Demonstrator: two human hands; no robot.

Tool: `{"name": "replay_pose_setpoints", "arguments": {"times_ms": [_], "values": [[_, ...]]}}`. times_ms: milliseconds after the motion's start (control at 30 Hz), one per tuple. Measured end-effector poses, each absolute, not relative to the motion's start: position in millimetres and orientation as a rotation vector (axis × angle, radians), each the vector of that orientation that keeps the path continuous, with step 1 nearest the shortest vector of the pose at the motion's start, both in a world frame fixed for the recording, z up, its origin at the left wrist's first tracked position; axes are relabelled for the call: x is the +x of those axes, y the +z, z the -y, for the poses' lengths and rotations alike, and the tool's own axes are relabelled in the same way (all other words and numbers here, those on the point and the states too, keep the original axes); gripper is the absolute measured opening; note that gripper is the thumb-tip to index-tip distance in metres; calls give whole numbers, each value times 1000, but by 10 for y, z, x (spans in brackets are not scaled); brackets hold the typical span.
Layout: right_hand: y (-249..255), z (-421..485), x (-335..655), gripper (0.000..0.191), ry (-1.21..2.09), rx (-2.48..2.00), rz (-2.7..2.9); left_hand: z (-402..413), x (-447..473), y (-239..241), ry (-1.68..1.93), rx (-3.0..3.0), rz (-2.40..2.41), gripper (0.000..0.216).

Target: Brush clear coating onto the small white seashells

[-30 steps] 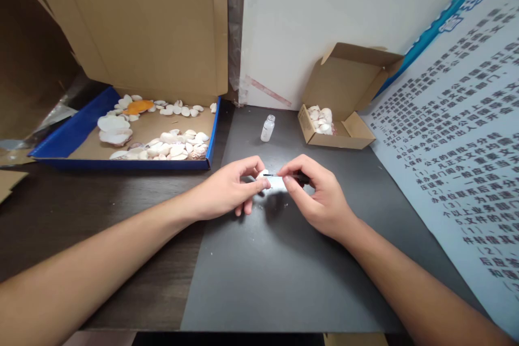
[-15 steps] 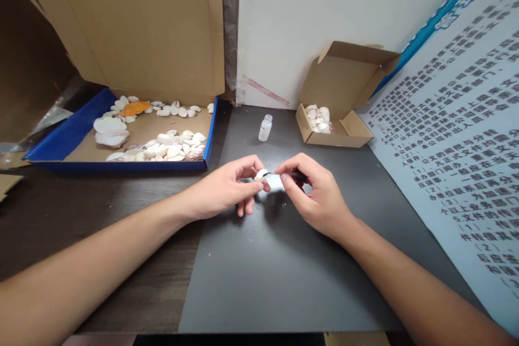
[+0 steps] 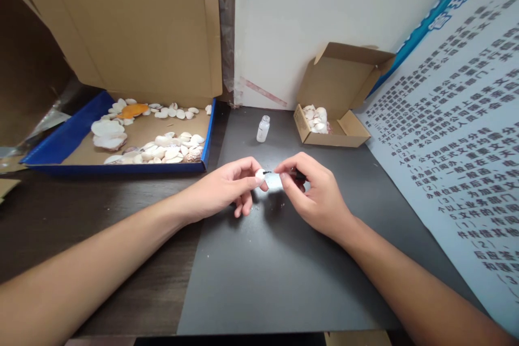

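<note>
My left hand (image 3: 229,189) pinches a small white shell (image 3: 260,174) between thumb and fingers, just above the dark grey mat (image 3: 284,270). My right hand (image 3: 314,194) is closed on a thin black brush (image 3: 298,174) whose tip touches the shell. A pale glare patch lies on the mat between the two hands. Beyond the hands a small open clear bottle (image 3: 263,128) stands upright on the mat.
A blue-edged cardboard tray (image 3: 65,138) with several white shells and one orange shell sits at the back left, its lid raised. A small open cardboard box (image 3: 340,132) holding shells is at the back right. A printed poster (image 3: 458,135) leans along the right.
The hands stay together at the same spot with the brush tip shifting slightly on the shell. The view has drifted a little.
</note>
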State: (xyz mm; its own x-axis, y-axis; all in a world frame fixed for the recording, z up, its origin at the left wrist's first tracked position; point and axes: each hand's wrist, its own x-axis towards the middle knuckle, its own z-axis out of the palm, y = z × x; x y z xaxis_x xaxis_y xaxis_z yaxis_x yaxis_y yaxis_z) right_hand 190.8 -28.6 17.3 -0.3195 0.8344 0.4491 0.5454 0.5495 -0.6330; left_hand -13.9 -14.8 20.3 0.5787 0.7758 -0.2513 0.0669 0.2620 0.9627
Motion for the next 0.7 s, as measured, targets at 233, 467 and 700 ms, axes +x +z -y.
{"name": "replay_pose_setpoints", "arguments": {"times_ms": [233,467,700], "values": [[185,308,1890,14,515,-1023,1995,147,-133,201,565,1292,-864,31],[202,295,1906,15,480,-1058,1943,146,-146,186,598,1289,-871,22],[200,299,1907,16,457,-1066,1951,145,-152,182,594,1308,-882,18]]}}
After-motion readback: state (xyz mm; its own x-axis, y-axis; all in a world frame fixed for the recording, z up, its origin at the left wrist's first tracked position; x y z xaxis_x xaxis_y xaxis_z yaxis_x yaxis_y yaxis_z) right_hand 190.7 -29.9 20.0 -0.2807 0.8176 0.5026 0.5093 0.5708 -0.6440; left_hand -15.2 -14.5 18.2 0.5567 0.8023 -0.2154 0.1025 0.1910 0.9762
